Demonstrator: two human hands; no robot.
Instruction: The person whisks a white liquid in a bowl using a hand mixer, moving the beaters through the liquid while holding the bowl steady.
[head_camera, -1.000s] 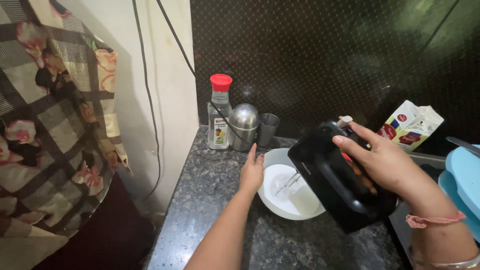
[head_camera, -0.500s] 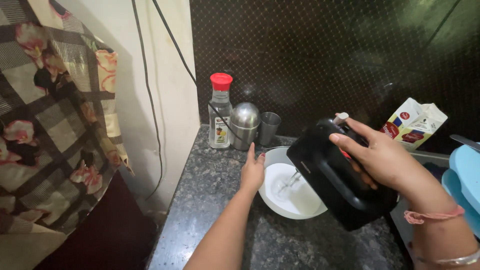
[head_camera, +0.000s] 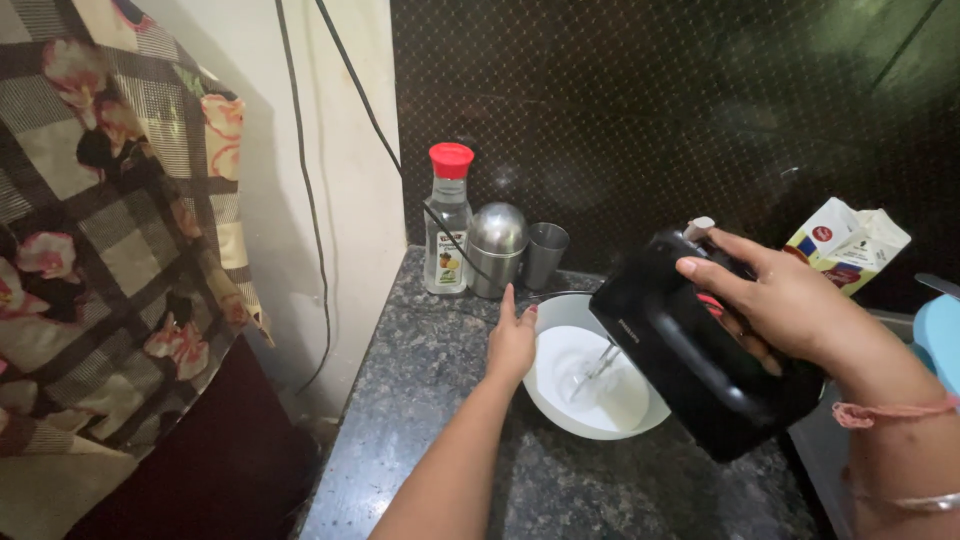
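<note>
Hands: right hand (head_camera: 800, 310) wrapped round the black hand mixer (head_camera: 700, 355), gripping it from above with the forefinger stretched along the top; left hand (head_camera: 512, 345) open, fingers straight, pressed flat against the near-left rim of the white bowl (head_camera: 560, 405).
Mixer: tilted, its beaters (head_camera: 595, 370) dipped into the white cream (head_camera: 590, 385) in the bowl; I cannot tell from where I stand whether they are turning.
Bowl: sits on the speckled dark worktop (head_camera: 430, 400), between the two hands, close to the back wall.
Risk of splatter: beaters enter at a slant and the bowl is shallow, so I would expect cream to fly over the rim if they lift near the surface while running.
Risk of sliding: only a flat palm steadies the bowl; a push from the beaters against the far side could skate it across the smooth stone.
Risk to fingers: left hand lies just beside the beaters, so a slip of the bowl could bring them together.
Cord: black cable (head_camera: 450, 235) runs down the wall and past the clear bottle with a red cap (head_camera: 448, 220); a tug on the mixer might drag it against the bottle and topple it.
Neighbours: steel domed pot (head_camera: 497, 250) and steel cup (head_camera: 545, 255) stand behind the bowl, near enough to be knocked.
Carton: opened carton (head_camera: 848, 245) stands behind the right hand, well within reach of a swinging wrist.
</note>
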